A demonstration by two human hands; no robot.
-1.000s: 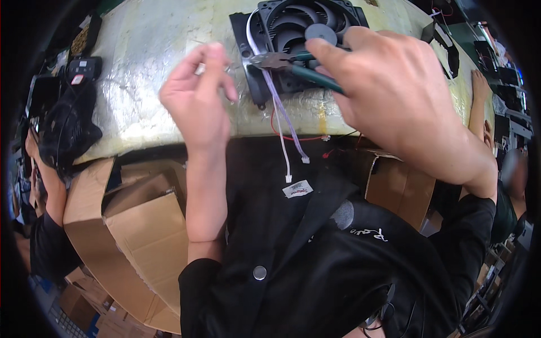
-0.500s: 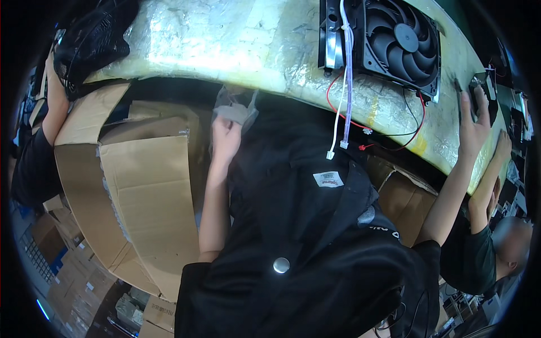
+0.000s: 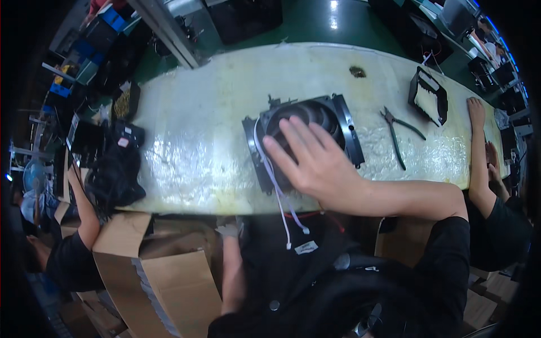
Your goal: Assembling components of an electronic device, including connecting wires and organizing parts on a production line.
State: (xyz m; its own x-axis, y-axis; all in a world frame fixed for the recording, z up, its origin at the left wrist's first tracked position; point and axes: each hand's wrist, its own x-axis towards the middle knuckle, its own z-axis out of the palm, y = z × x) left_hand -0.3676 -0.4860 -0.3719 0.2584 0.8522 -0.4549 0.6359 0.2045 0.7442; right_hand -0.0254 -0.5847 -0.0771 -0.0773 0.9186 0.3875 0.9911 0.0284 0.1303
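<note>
A black cooling fan in a frame with dark metal side brackets lies on the table, near its front edge. My right hand rests palm down on the fan, fingers spread. White and purple cables with small white plugs hang from its left side over the edge, and thin red wires dangle beside them. Below the table edge, my left hand is closed on a clear plastic bag; its fingers are blurred and partly hidden.
Green-handled pliers and a black tray of white pieces lie to the right. Black mesh material sits at the table's left end, above an open cardboard box. Co-workers' arms reach in at both sides.
The view has lifted to show more table. My right hand has moved from the table's right side onto the fan, which now lies farther left before me. My left hand stays low with the bag.
</note>
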